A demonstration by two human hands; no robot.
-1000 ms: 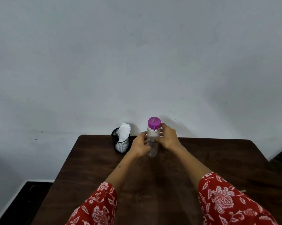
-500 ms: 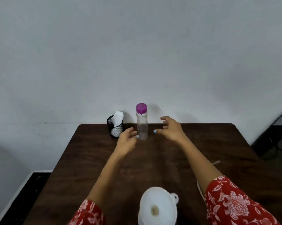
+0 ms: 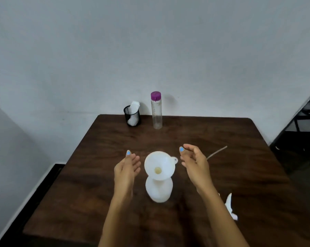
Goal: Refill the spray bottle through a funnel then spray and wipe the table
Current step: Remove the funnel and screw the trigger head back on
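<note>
Both hands have drawn back from the clear bottle at the far edge and now flank the funnel near the middle of the table; the bottle stands alone where it was set down.

The white funnel (image 3: 159,165) sits upright in the neck of the white spray bottle (image 3: 159,190), which stands on the dark wooden table (image 3: 97,184) between the two forearms. The left hand (image 3: 126,169) hovers just beside the funnel's left rim, palm turned inward, fingers nearly straight and loosely together, holding nothing. The right hand (image 3: 194,162) hovers near the funnel's small tab on the right, fingers relaxed and slightly curved, thumb apart from them, also holding nothing. Neither hand touches the funnel.

To the right, the white spray head (image 3: 230,205) lies on the table, partly hidden by the right forearm, with its thin dip tube (image 3: 216,152) showing beyond the right hand. At the far edge stand the clear bottle (image 3: 156,113) with its purple cap (image 3: 155,95), and just left of it a black mesh cup (image 3: 132,116) holding white tissue (image 3: 134,106).
</note>
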